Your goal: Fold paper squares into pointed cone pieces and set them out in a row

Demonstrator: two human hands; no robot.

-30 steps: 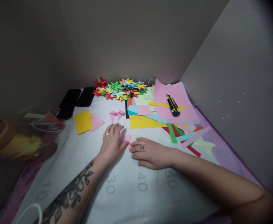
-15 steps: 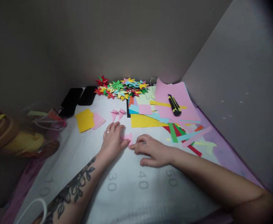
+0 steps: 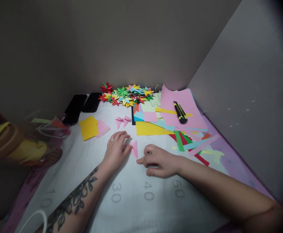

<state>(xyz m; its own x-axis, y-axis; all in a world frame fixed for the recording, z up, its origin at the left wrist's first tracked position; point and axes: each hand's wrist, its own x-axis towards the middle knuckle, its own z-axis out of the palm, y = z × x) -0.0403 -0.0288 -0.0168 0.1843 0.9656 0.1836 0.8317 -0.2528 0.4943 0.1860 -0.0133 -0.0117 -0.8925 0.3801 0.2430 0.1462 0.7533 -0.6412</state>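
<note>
A small pink folded paper piece [image 3: 134, 149] lies on the white gridded cutting mat [image 3: 122, 197], between my two hands. My left hand [image 3: 116, 148] rests on the mat with a ring on one finger, its fingertips pressing the left edge of the pink piece. My right hand [image 3: 159, 159] is curled, its fingertips pinching the piece's lower right corner. Two finished pink folded points [image 3: 122, 121] sit just beyond my left hand.
A pile of several colourful folded paper stars [image 3: 127, 92] sits at the back. Loose coloured sheets and strips [image 3: 170, 124] with a black-and-yellow utility knife [image 3: 180, 111] lie right. Yellow and pink squares [image 3: 93, 127] and two dark phones [image 3: 83, 103] are left. Walls enclose the back and right.
The pink piece has gone from lying flat under my fingers to a raised triangular fold. My right hand has curled and drawn back to the right; my left hand stayed put.
</note>
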